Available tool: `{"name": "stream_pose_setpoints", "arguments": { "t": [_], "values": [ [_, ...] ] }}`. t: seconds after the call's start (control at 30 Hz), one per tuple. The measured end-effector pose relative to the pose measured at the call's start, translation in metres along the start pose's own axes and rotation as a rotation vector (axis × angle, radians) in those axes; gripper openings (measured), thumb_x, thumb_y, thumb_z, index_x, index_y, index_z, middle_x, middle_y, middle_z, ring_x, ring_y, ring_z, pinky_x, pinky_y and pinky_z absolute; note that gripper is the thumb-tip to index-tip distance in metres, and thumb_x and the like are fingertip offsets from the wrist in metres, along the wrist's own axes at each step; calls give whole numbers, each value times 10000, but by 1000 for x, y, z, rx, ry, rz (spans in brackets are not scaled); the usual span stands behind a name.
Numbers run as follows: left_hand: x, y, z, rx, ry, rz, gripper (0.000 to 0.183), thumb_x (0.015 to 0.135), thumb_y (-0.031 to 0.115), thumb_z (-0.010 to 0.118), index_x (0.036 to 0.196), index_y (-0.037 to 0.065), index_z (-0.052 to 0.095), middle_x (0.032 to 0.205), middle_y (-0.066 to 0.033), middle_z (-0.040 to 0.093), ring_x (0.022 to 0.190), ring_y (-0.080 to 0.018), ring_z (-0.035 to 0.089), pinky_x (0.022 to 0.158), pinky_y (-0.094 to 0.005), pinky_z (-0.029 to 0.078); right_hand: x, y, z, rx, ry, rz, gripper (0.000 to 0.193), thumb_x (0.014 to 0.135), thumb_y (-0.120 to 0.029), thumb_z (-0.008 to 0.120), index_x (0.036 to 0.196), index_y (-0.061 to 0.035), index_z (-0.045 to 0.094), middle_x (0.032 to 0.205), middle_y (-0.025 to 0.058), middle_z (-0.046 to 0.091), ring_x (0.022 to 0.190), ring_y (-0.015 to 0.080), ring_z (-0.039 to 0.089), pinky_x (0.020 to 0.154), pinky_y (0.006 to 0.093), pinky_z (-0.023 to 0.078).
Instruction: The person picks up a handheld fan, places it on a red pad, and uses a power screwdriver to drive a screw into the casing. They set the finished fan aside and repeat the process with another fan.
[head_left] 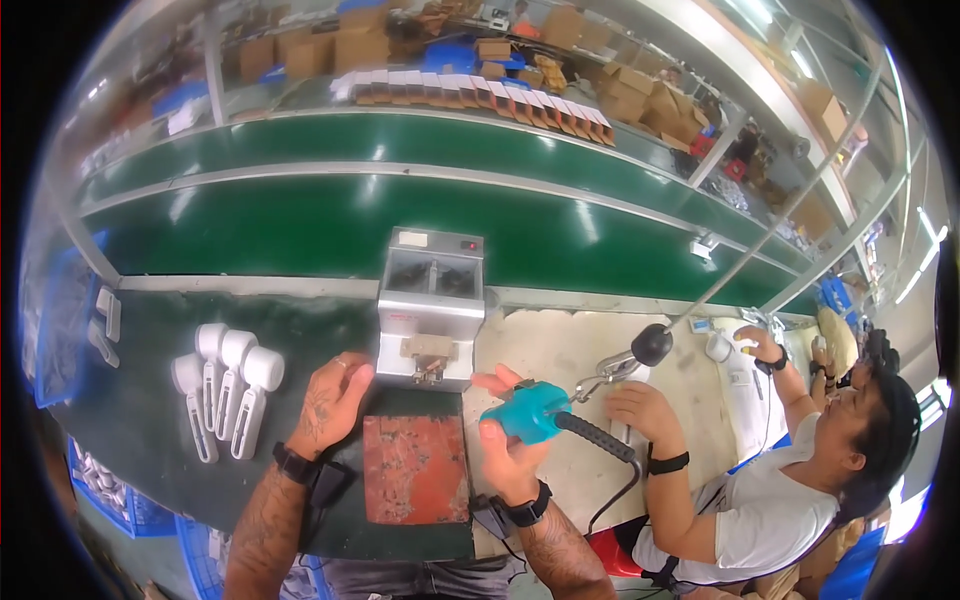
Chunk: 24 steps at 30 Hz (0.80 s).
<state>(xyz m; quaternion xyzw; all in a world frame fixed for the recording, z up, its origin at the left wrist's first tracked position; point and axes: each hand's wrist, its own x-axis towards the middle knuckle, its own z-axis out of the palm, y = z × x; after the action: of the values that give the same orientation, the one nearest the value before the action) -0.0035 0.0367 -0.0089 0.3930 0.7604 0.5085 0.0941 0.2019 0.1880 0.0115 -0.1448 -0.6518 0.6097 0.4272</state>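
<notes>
My right hand (510, 458) is wrapped round a teal electric screwdriver (535, 412), which hangs from a metal hook (590, 386) and has a thick black cord (600, 440). The driver's tip is hidden. Just left of a grey metal screw feeder (432, 310), my left hand (332, 402) hovers with its fingers loosely bent and apart, and I see nothing in it. Between my forearms a worn red plate (415, 470) lies on the dark green mat. Farther left lie several white plastic pieces (237, 375) with round heads and long slotted handles.
A co-worker (770, 470) sits at the right, one hand (645, 410) close to the hook. A black ball (652, 344) hangs on the line above it. Behind the feeder runs a green conveyor belt (330, 225). Blue crates (125, 500) stand below left.
</notes>
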Motion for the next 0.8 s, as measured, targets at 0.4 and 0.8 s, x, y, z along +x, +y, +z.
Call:
{"name": "stream_pose_setpoints", "arguments": {
  "t": [0.4,0.8],
  "values": [
    [3,8,0,77,-2,71,303,1046,240,546,1075,-48,636,896,-181,685,843,-289,662,810,-366,508,5,16,-3,42,-30,-71,576,923,-224,751,1375,-13,462,1300,129,592,1043,239,673,950,400,493],
    [-2,10,0,74,-4,8,311,1037,247,548,1089,-45,642,925,-209,683,867,-336,664,810,-385,506,-1,19,-1,53,-10,-74,541,918,-211,753,1338,-7,479,1306,137,588,1024,242,672,917,400,505]
  ]
}}
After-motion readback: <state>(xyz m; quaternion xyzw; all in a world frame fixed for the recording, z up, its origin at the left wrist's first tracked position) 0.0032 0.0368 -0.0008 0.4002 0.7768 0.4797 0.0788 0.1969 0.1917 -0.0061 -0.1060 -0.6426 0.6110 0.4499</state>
